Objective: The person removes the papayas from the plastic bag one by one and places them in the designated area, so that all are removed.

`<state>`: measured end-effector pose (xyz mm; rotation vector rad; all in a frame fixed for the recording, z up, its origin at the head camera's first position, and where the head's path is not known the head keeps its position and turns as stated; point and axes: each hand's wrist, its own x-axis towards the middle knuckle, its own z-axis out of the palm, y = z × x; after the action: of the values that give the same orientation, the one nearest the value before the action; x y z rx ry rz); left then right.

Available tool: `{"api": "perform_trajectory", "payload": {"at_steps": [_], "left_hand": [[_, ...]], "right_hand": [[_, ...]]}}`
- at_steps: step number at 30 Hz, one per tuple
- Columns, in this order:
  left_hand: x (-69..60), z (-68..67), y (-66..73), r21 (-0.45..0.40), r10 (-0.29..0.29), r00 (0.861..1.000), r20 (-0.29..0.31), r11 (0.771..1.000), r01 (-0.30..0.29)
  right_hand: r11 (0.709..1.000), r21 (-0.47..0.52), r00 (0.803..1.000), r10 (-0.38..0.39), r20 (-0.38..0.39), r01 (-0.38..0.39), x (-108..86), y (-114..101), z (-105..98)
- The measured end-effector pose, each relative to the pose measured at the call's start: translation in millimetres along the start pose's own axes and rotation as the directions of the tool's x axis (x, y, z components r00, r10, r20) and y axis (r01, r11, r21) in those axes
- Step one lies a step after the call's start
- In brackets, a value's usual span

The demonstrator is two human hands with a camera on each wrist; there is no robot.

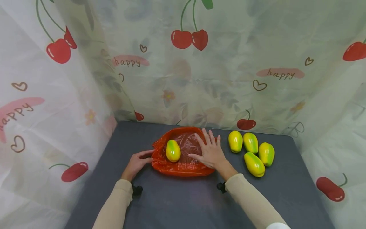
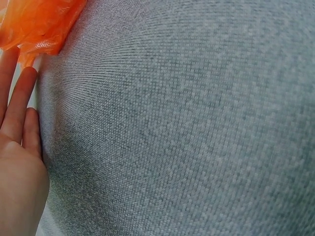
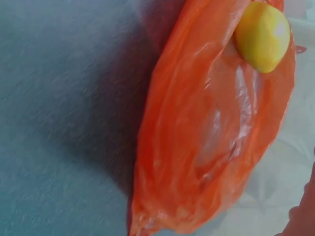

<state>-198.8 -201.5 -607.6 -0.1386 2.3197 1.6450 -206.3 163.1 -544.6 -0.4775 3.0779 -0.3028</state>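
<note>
An orange-red plastic bag point(image 1: 183, 171) lies spread with its mouth open on the dark table. One yellow-green papaya point(image 1: 173, 151) rests inside its left part; the right wrist view also shows this papaya point(image 3: 262, 37) at the bag's far end. My left hand point(image 1: 138, 163) touches the bag's left edge, fingers fairly straight; in the left wrist view the fingertips meet the orange plastic point(image 2: 47, 24), while the thumb is hidden there. Over the bag's right side, my right hand point(image 1: 210, 151) is spread with fingers apart and holds nothing. Whether it touches the plastic I cannot tell.
Several more papayas point(image 1: 254, 164) lie grouped on the table to the right of the bag. The dark grey table point(image 1: 183, 203) ends at a cherry-print curtain point(image 1: 223, 79) behind, with similar curtains at both sides.
</note>
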Motion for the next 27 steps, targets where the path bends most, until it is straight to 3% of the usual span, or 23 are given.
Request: {"api": "perform_trajectory", "payload": {"at_steps": [10,19,27], "left_hand": [[0.9,-0.6,-1.9,-0.004,-0.005,1.0,-0.023,1.0,0.005],[8.6,1.8,-3.0,0.013,0.006,1.0,-0.025,1.0,-0.005],[4.7,1.3,-3.0,0.005,-0.002,1.0,-0.027,1.0,0.002]], "right_hand": [[0.997,0.072,0.999,-0.032,0.043,0.029,16.1,-25.3,-0.8],[0.994,0.107,0.993,-0.02,0.116,0.008,28.7,-36.1,4.1],[0.98,0.197,0.978,-0.015,0.209,-0.027,40.6,-49.1,11.6]]}}
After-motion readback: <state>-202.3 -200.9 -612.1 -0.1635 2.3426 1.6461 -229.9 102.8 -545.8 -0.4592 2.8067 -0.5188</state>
